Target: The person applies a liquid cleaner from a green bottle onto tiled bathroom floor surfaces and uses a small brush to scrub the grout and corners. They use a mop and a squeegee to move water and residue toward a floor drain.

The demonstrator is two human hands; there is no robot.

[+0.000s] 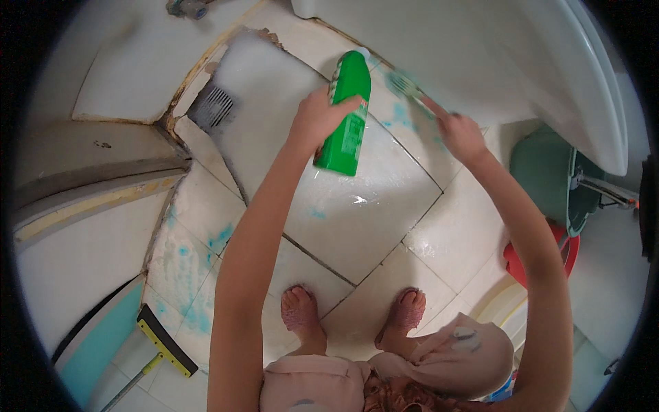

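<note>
My left hand (322, 116) is wrapped around a green plastic bottle (350, 123) with a white cap, tilted over the tiled floor. My right hand (461, 135) grips the handle of a scrubbing brush (406, 86), which is blurred and touches or hovers over the tiles beside the white tub-like fixture (463, 56); its exact contact cannot be told. Blue-green liquid (400, 117) is smeared on the tiles near the brush. More blue liquid (193, 293) lies on the floor tiles at the left. The middle tiles look wet and shiny.
A floor drain grate (219, 105) lies at upper left beside broken tile edges. A squeegee (167, 340) rests at lower left. Green bucket (538, 170), red container (515, 262) and pale basin (507, 309) stand at right. A metal tap (188, 7) is at the top.
</note>
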